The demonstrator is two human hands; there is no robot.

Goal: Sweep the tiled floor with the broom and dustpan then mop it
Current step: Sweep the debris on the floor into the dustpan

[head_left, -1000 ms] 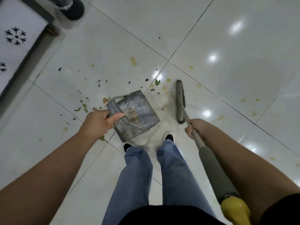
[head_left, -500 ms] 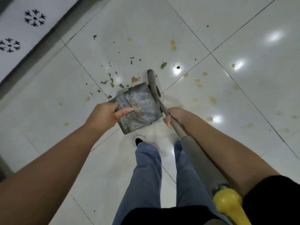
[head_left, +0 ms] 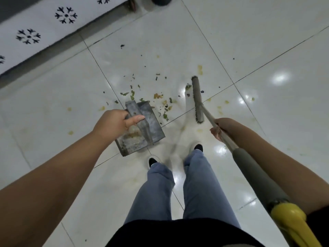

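Note:
My left hand [head_left: 115, 121] grips the handle of a grey metal dustpan [head_left: 142, 129], which hangs tilted just above the white tiled floor [head_left: 267, 41] in front of my feet. My right hand [head_left: 219, 128] holds the thin shaft of a broom with a grey sleeve and a yellow end. The broom head [head_left: 197, 99] stands on the floor right of the dustpan. Green leaf scraps and yellowish bits [head_left: 160, 97] lie scattered between the dustpan and the broom head and further out.
A white panel with black snowflake cut-outs [head_left: 44, 27] runs along the upper left above a dark strip. A dark object [head_left: 161, 0] stands at the top edge. My two legs in blue trousers [head_left: 178, 189] stand below the dustpan. Yellow smears dot the tiles.
The broom head has swung away from the dustpan to the right. The dustpan has turned, with its handle now pointing away from me. The view has shifted towards the white panel.

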